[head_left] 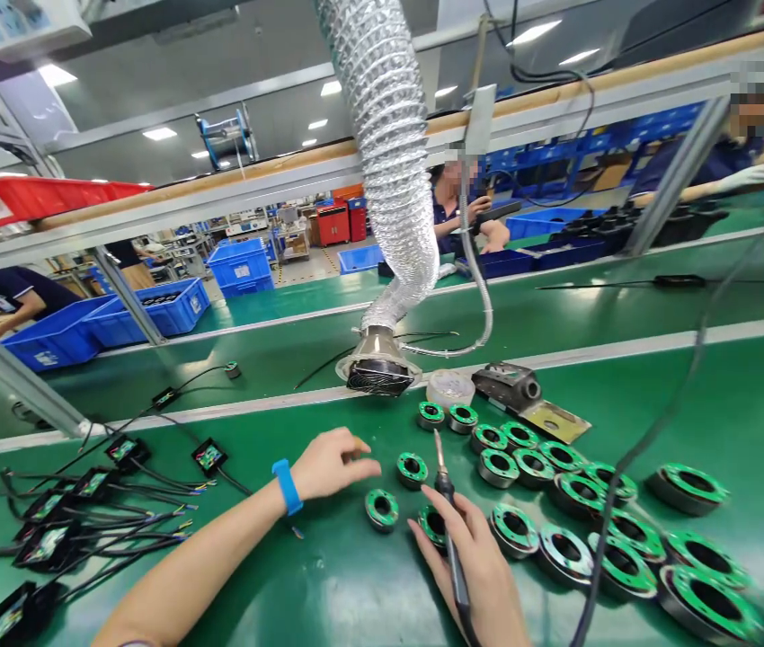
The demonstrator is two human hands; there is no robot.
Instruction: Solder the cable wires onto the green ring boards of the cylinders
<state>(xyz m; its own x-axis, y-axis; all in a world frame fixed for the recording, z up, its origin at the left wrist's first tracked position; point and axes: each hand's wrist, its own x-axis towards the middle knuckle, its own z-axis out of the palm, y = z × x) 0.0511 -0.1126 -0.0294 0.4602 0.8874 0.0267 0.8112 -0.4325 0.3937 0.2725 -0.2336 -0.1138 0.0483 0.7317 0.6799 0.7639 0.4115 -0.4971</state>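
My left hand [336, 464], with a blue band at the wrist, hovers over the green bench. Its thumb and fingers are apart with nothing between them. A soldering iron [449, 503] rests in my right hand [480, 571], tip pointing up and away. Just behind the iron, between my thumb and fingers, is a ring-shaped part with a green circuit board [430, 523], partly hidden; I cannot tell whether my hand touches it. Two similar rings, a nearer one [381, 509] and a farther one [412, 469], lie between my hands. Several more rings [513, 530] spread to the right.
Black boxes with circuit boards and cables [51, 539] lie at left. A fume hose [399, 180] hangs over the bench, above a soldering iron stand [517, 391] and a round clear container [450, 389]. A dark cable [652, 422] crosses the right side. Other people work beyond.
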